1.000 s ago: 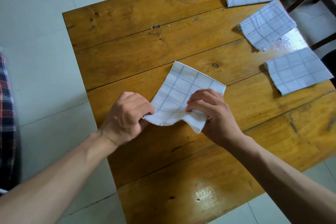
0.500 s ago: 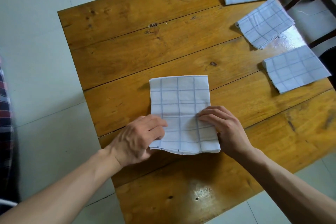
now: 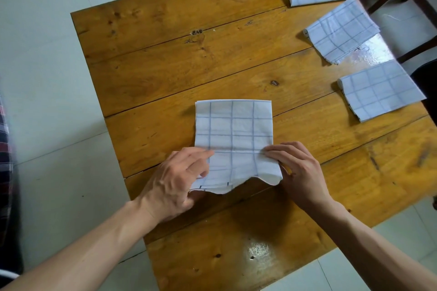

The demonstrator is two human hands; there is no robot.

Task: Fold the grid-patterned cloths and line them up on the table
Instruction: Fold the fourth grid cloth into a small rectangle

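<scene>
— Where's the cloth (image 3: pixel 233 130) now?

— Centre of the frame, flat on the table (image 3: pixel 165 73). Near edge is lifted. The left hand (image 3: pixel 175 179) and right hand (image 3: pixel 299 168) each pinch a near corner, fingers curled round it.

— Next fold?

— I'd carry that edge over to meet the far one, corners matched, then press the crease (the grid lines help).

— And the room?

— Three folded cloths (image 3: pixel 378 90) run down the right of the frame; pale floor tiles (image 3: pixel 47 78) all round.
</scene>
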